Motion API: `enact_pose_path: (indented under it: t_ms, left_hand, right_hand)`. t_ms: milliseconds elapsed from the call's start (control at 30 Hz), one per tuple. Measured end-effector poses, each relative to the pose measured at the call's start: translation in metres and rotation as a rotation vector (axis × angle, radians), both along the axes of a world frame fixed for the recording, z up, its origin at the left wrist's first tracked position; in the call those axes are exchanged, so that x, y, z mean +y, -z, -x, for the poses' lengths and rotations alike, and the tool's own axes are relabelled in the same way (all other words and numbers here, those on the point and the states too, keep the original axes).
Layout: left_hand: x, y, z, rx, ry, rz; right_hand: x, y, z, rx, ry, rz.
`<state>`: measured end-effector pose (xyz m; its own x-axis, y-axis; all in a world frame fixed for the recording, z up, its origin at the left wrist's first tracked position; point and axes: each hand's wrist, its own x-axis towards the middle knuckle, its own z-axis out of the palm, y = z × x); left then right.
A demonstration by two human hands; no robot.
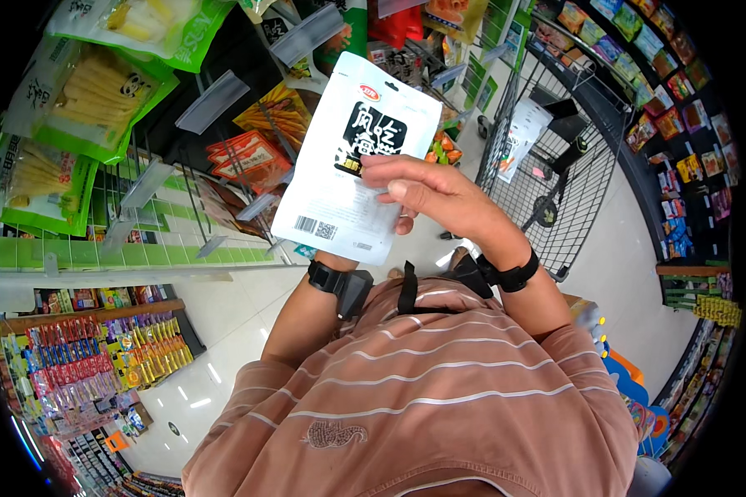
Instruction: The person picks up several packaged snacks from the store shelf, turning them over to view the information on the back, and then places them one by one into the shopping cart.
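In front of my chest is a white snack pouch (332, 202) with a black printed panel, a barcode and a hang hole at its top. My left hand is mostly hidden behind the pouch and supports it from beneath; only the wrist (337, 261) with its black strap shows clearly. Over the pouch's printed front lies my right hand (438, 189), palm down with fingers stretched across it. Whether those fingers press on the pouch cannot be told. Some fingertips (404, 223) show at the pouch's right edge.
A rack with wire hooks and clear label holders (213, 102) bears green-edged food bags (99, 93) at left. A wire shopping cart (572, 211) stands at right, holding white packets (522, 133). Shelves of packaged snacks (690, 168) line the far right; hanging goods (68, 354) stand lower left.
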<state>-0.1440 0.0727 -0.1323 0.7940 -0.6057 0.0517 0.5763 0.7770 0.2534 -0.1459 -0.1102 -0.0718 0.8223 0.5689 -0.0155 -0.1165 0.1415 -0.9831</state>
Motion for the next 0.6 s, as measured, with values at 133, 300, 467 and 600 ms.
enact_pose_path:
  t_ms: [133,300,467,600]
  left_hand:
    - [0.006,-0.006,0.002,0.005,0.013,0.052]
    - [0.012,-0.012,0.003,0.010,0.012,0.072]
    - [0.014,-0.012,0.006,0.012,0.011,0.087]
    - [0.018,-0.013,0.009,0.008,0.020,0.087]
  right_hand:
    - [0.009,-0.003,0.004,-0.059,-0.056,0.060]
    - [0.013,-0.003,0.003,-0.083,-0.101,0.052]
    - [0.013,0.005,-0.001,0.001,-0.114,-0.005]
    - [0.014,0.004,-0.001,0.054,-0.103,-0.016]
